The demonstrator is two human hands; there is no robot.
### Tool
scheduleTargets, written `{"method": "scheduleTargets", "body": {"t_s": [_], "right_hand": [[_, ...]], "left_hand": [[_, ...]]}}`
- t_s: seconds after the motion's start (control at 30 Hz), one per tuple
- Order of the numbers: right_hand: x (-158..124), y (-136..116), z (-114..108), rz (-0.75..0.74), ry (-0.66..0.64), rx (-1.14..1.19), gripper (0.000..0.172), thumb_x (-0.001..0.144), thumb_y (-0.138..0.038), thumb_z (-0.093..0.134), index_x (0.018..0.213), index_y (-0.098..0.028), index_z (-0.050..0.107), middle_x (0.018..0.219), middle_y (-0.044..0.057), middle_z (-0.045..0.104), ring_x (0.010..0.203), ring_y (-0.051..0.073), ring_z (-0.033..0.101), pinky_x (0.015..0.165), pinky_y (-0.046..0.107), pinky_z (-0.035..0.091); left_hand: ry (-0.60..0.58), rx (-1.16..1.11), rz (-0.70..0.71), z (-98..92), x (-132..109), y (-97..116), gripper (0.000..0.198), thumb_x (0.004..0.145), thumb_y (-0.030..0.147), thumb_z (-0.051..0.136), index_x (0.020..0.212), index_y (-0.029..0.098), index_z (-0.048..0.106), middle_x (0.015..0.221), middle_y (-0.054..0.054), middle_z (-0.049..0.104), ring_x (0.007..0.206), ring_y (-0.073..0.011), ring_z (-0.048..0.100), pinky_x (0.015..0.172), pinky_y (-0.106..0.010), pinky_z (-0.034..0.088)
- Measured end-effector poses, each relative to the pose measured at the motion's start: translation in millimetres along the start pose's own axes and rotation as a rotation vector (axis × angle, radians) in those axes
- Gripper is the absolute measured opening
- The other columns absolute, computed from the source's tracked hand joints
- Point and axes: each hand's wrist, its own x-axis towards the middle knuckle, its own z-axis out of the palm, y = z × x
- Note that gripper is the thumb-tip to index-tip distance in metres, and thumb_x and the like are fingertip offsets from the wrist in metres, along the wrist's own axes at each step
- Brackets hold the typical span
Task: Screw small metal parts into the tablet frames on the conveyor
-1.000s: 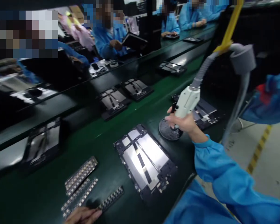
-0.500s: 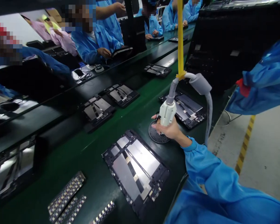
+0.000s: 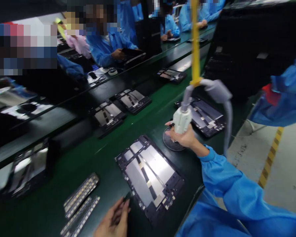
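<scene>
My right hand is wrapped round a white electric screwdriver that hangs from a grey hose and a yellow cord, its tip over a round black mesh dish. An opened tablet back with silver plates lies on the green belt in front of me. My left hand comes in at the bottom edge, fingers pinched on a thin dark strip beside the tablet's near left corner.
Strips of small parts lie at the lower left. More opened tablets sit along the belt. People in blue coats work across the line. A blue sleeve is at the right.
My left hand, out of view half a second ago, has come back in at the bottom holding a strip near the tablet. My right hand stays on the screwdriver over the dish.
</scene>
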Motion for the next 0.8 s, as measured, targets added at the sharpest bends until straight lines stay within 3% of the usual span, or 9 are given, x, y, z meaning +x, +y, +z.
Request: {"method": "scheduleTargets", "body": {"t_s": [0.1, 0.2, 0.33, 0.43, 0.5, 0.6, 0.8], "right_hand": [[-6, -22, 19, -0.091, -0.009, 0.014, 0.027, 0.072, -0.036, 0.073, 0.089, -0.019, 0.06, 0.045, -0.006, 0.055, 0.039, 0.013, 0.051, 0.047, 0.032, 0.048], [-13, -42, 58, -0.115, -0.178, 0.079, 0.025, 0.076, -0.03, 0.07, 0.096, -0.02, 0.059, 0.048, -0.007, 0.057, 0.041, 0.013, 0.054, 0.048, 0.029, 0.048], [-26, -45, 122, -0.034, -0.436, 0.125, 0.025, 0.071, -0.028, 0.071, 0.092, -0.017, 0.063, 0.05, -0.006, 0.055, 0.044, 0.011, 0.052, 0.047, 0.027, 0.047], [-28, -29, 152, 0.012, -0.492, 0.11, 0.022, 0.068, -0.026, 0.071, 0.086, -0.015, 0.064, 0.049, -0.005, 0.054, 0.045, 0.012, 0.051, 0.047, 0.027, 0.046], [-26, -19, 159, 0.035, -0.493, 0.08, 0.023, 0.067, -0.025, 0.071, 0.086, -0.015, 0.064, 0.048, -0.005, 0.054, 0.044, 0.012, 0.051, 0.047, 0.027, 0.045], [-24, -14, 157, 0.061, -0.473, 0.048, 0.023, 0.067, -0.024, 0.071, 0.087, -0.016, 0.063, 0.045, -0.006, 0.053, 0.041, 0.011, 0.049, 0.045, 0.027, 0.044], [-27, -28, 167, 0.018, -0.446, 0.127, 0.021, 0.069, -0.025, 0.071, 0.086, -0.017, 0.062, 0.043, -0.007, 0.053, 0.037, 0.012, 0.051, 0.045, 0.028, 0.046]], "left_hand": [[-0.013, -0.002, 0.126, 4.2, 0, 22, 0.033, 0.073, 0.05, 0.063, 0.078, 0.019, 0.074, 0.082, -0.008, 0.074, 0.074, -0.0226, 0.071, 0.069, -0.033, 0.059], [0.053, -0.013, 0.162, 9.5, 8, 35, 0.025, 0.074, 0.04, 0.061, 0.072, 0.019, 0.073, 0.098, -0.01, 0.074, 0.07, -0.0192, 0.069, 0.062, -0.03, 0.057], [0.127, 0.017, 0.078, 3.7, 10, 24, 0.024, 0.077, 0.037, 0.059, 0.079, 0.016, 0.071, 0.07, -0.005, 0.071, 0.055, -0.0167, 0.064, 0.052, -0.027, 0.052], [0.171, 0.037, 0.131, -11.2, 2, 11, 0.033, 0.085, 0.04, 0.053, 0.099, 0.015, 0.07, 0.075, -0.005, 0.07, 0.057, -0.0161, 0.064, 0.056, -0.028, 0.052], [0.21, 0.03, 0.19, -21.8, -5, 5, 0.036, 0.089, 0.038, 0.049, 0.11, 0.015, 0.066, 0.083, -0.006, 0.069, 0.061, -0.0155, 0.064, 0.062, -0.029, 0.054], [0.262, -0.01, 0.235, -30.6, -16, 4, 0.033, 0.091, 0.035, 0.047, 0.108, 0.015, 0.066, 0.085, -0.006, 0.068, 0.068, -0.0159, 0.066, 0.066, -0.029, 0.055], [0.199, -0.105, 0.308, -14.8, -30, 16, 0.024, 0.091, 0.021, 0.043, 0.103, 0.019, 0.064, 0.085, -0.003, 0.071, 0.075, -0.0144, 0.069, 0.074, -0.028, 0.056]]}}
